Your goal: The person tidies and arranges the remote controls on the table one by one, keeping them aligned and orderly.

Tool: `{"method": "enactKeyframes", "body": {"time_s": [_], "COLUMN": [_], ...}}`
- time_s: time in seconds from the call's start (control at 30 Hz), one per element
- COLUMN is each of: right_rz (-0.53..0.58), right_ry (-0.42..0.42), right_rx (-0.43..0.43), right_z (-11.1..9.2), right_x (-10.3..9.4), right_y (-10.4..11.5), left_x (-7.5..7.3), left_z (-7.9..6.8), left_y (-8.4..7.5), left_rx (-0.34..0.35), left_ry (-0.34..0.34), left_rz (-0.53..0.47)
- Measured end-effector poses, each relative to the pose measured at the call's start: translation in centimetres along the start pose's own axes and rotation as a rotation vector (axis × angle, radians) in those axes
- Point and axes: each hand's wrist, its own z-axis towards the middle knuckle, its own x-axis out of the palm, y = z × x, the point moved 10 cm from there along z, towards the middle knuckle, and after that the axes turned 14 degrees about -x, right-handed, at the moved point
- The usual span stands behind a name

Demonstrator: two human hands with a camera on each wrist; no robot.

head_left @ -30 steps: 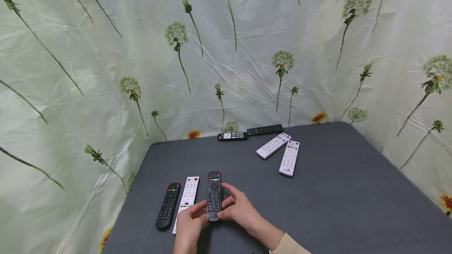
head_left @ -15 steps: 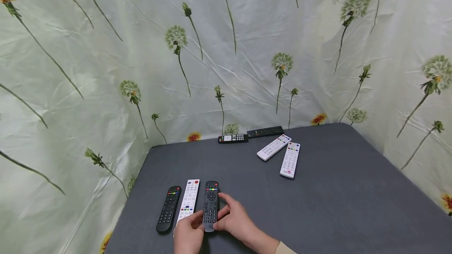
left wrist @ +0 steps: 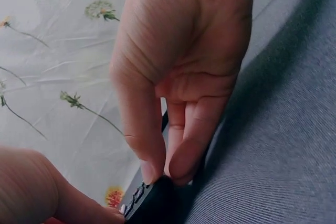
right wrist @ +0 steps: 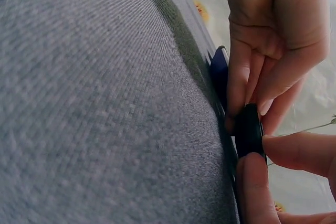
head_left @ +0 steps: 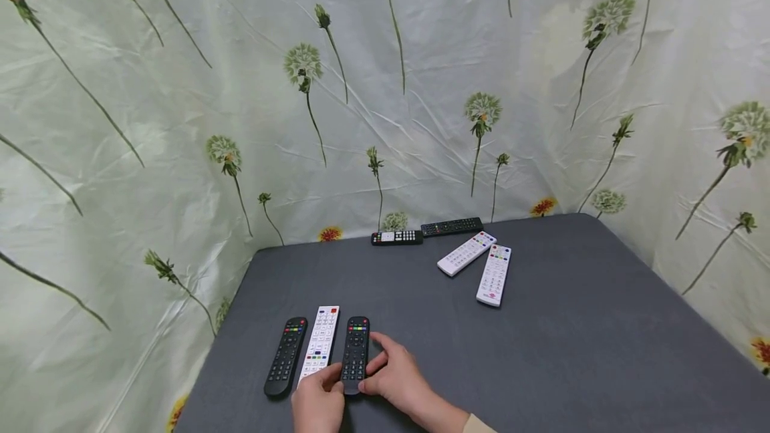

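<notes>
Between my two hands is a black remote control (head_left: 356, 353) with rows of buttons, its keys facing up and its far end pointing away from me. My left hand (head_left: 319, 401) pinches its near left corner with thumb and fingers. On the right edge, my right hand (head_left: 397, 376) grips it between thumb and fingers. In the left wrist view the near end of the black remote (left wrist: 157, 198) sits under the left fingertips, close to the cloth. A white remote (head_left: 321, 339) lies just left of it, its lower end partly hidden by my left hand. Further left lies another black remote (head_left: 286, 357).
The dark grey tabletop (head_left: 571, 339) meets a flower-printed sheet (head_left: 421, 85) at the back and sides. Along the back edge lie a short black remote (head_left: 397, 238) and a longer black remote (head_left: 452, 226). Two white remotes, one slanted (head_left: 466, 254) and one steeper (head_left: 494, 276), lie in front of them.
Both hands have brought the black remote slightly left and nearer to me, down beside the white one. Its glare has faded as it tilted flatter. The other remotes have stayed put.
</notes>
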Motion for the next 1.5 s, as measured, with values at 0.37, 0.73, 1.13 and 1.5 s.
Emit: {"method": "enactKeyframes", "body": {"time_s": [0.37,0.73,1.13,1.5], "right_rz": [-0.053,-0.066,-0.050,-0.087], "right_ry": [-0.022,-0.009,0.012,0.017], "right_rx": [-0.058,-0.063,-0.055,-0.075], "right_z": [0.1,0.1,0.2,2.0], "right_x": [0.0,0.4,0.6,-1.5], "right_y": [0.3,0.2,0.5,1.9], "left_x": [-0.8,-1.0,-0.8,-2.3], "left_z": [0.1,0.4,0.8,0.5], "left_y": [0.8,1.7,2.0,-1.6], "left_rx": [-0.044,-0.091,-0.133,-0.032], "left_ry": [-0.102,-0.101,-0.083,-0.120], "left_rz": [-0.081,-0.108,-0.045,0.056]}}
